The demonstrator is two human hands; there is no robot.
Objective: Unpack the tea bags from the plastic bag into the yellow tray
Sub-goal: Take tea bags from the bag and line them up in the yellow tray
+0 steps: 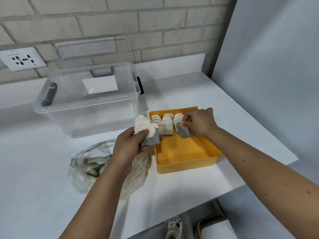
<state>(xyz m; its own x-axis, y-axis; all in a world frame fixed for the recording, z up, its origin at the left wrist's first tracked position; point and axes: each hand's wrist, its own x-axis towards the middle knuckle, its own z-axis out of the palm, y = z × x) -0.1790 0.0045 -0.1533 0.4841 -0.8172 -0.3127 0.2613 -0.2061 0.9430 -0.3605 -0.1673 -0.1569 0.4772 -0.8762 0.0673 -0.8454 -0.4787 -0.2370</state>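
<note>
The yellow tray [186, 152] sits on the white counter, right of centre. Several tea bags [167, 125] stand in a row along its far end. My right hand [201, 122] pinches a tea bag [182, 129] at the right end of that row, inside the tray. My left hand [128, 147] holds a small bunch of tea bags [148, 133] just over the tray's left rim. Below my left forearm lies the crumpled clear plastic bag [82, 168], with more tea bags [94, 167] inside it.
A clear plastic storage box [89, 104] with grey latches stands behind the tray to the left, its lid leaning on the brick wall. A wall socket [22, 59] is at far left. The counter's edge runs diagonally at right; a shoe [174, 226] shows below.
</note>
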